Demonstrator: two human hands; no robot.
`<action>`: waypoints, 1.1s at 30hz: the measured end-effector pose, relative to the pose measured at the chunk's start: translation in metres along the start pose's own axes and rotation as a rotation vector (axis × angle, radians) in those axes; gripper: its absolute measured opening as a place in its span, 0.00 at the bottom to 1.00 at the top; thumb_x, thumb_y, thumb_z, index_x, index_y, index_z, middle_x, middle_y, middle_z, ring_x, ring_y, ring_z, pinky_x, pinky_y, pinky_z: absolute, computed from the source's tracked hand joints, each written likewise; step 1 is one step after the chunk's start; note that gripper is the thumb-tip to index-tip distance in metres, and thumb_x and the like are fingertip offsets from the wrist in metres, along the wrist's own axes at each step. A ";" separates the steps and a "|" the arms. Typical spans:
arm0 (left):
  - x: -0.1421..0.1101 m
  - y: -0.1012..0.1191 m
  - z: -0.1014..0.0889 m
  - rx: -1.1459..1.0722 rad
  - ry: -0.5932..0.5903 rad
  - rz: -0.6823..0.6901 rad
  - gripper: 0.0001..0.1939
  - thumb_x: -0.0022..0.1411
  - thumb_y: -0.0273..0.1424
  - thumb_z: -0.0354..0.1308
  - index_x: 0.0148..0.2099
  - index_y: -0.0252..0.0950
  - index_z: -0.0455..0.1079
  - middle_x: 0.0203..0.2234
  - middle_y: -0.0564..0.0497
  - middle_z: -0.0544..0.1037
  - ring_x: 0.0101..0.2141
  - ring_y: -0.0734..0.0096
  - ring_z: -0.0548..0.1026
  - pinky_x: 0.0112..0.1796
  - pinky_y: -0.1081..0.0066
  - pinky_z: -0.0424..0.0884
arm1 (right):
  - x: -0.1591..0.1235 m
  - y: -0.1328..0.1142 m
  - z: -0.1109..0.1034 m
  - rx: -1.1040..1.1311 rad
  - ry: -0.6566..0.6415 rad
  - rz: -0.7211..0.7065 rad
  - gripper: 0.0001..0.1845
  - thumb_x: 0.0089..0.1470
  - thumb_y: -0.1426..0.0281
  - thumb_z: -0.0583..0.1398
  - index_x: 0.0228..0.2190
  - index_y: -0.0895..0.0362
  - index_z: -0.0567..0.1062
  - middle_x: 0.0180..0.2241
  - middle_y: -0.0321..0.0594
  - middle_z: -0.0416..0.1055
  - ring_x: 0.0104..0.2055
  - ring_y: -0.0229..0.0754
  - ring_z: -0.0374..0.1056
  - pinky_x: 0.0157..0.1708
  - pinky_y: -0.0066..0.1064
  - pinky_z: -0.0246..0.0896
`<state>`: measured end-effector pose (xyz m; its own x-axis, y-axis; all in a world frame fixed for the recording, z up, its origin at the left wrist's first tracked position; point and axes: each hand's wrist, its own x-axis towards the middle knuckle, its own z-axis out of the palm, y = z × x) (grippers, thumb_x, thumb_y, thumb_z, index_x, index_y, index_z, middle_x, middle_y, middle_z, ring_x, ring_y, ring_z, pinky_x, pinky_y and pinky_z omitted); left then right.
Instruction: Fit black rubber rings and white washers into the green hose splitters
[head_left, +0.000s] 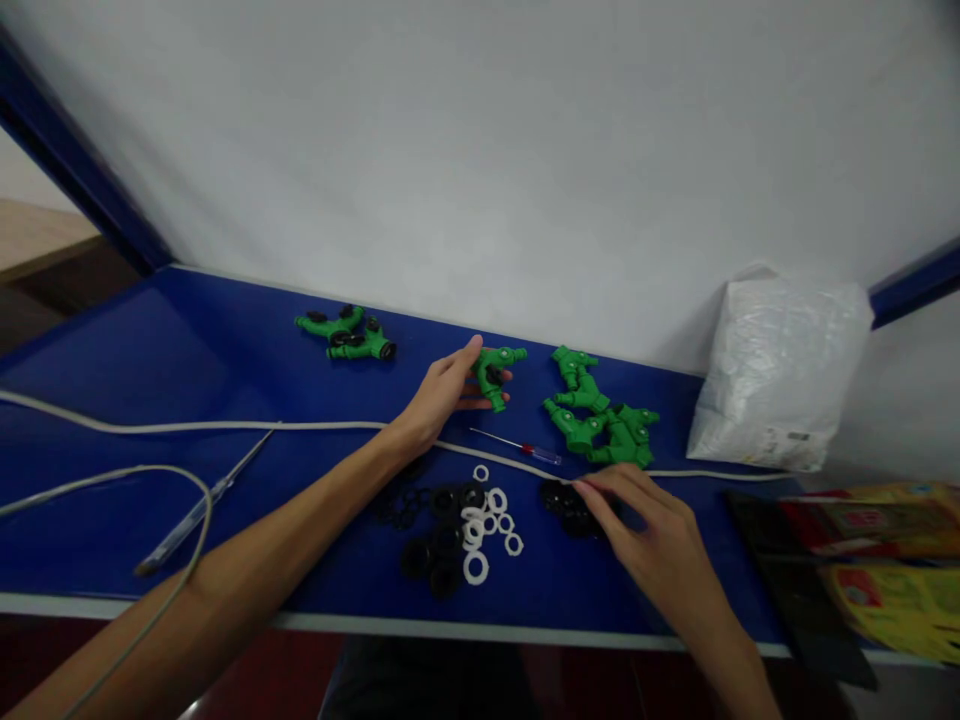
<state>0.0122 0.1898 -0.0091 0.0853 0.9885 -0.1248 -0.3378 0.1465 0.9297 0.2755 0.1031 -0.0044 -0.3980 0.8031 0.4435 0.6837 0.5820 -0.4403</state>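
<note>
My left hand (450,390) is closed around a green Y-shaped hose connector (484,372) with one black knob on it, held over the blue table. My right hand (645,520) reaches into a pile of small black parts (574,508), thumb and fingertips pinched together at its edge; what they grip, if anything, is too small to make out. Several green connector bodies without black knobs (600,415) lie just beyond this hand. Between the hands rests a small screwdriver (540,454) with a clear handle. White rings (475,568) and black ring caps (445,540) are heaped nearer me.
Two green connectors with black knobs (360,342) lie at the back left. A pale cable (225,426) crosses the table, and another cable (172,468) loops over my left forearm. A brush-like tool (199,515) lies left. At right are a white plastic-wrapped package (784,370) and colourful packets (892,520).
</note>
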 end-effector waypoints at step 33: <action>0.002 -0.002 -0.004 0.043 0.014 0.029 0.30 0.62 0.55 0.56 0.49 0.34 0.75 0.42 0.39 0.83 0.32 0.64 0.81 0.37 0.66 0.76 | -0.070 0.003 0.018 -0.213 0.139 0.005 0.11 0.66 0.74 0.56 0.47 0.53 0.74 0.47 0.45 0.72 0.46 0.44 0.74 0.48 0.37 0.75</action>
<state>0.0088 0.1915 -0.0123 0.0627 0.9928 -0.1023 -0.2997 0.1165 0.9469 0.2942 0.0514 -0.0509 -0.3162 0.7720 0.5514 0.8049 0.5260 -0.2748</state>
